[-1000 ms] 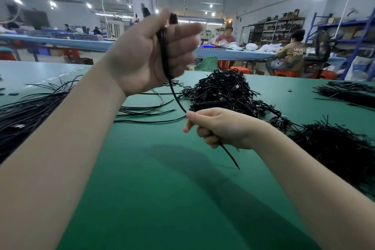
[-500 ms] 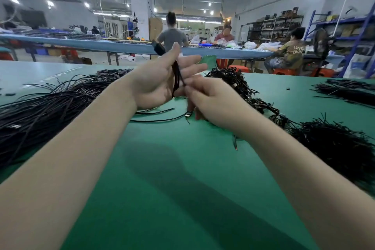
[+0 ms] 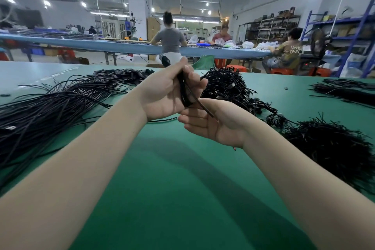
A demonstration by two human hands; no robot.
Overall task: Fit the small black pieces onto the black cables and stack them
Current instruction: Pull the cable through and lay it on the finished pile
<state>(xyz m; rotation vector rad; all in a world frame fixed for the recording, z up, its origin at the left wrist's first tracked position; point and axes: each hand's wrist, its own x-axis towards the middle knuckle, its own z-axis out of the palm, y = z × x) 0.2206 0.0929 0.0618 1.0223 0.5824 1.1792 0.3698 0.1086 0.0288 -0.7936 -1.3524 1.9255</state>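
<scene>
Cable bundle [image 3: 183, 89] upright, clamped in left hand [image 3: 164, 95]; loose tail slanting down across right hand [image 3: 215, 122], palm up, fingers relaxed, just beneath.

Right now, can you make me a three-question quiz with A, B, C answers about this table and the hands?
1. Where is the pile of long straight cables? A left side B right side C on the floor
2. What colour is the table? A red B green C white
3. What is the left hand doing? A lying flat B pointing C gripping black cables

Answers: 1 A, it lies beside the left arm. 2 B, the top is green. 3 C, its fingers curl round them; the right hand lies open below.
</scene>
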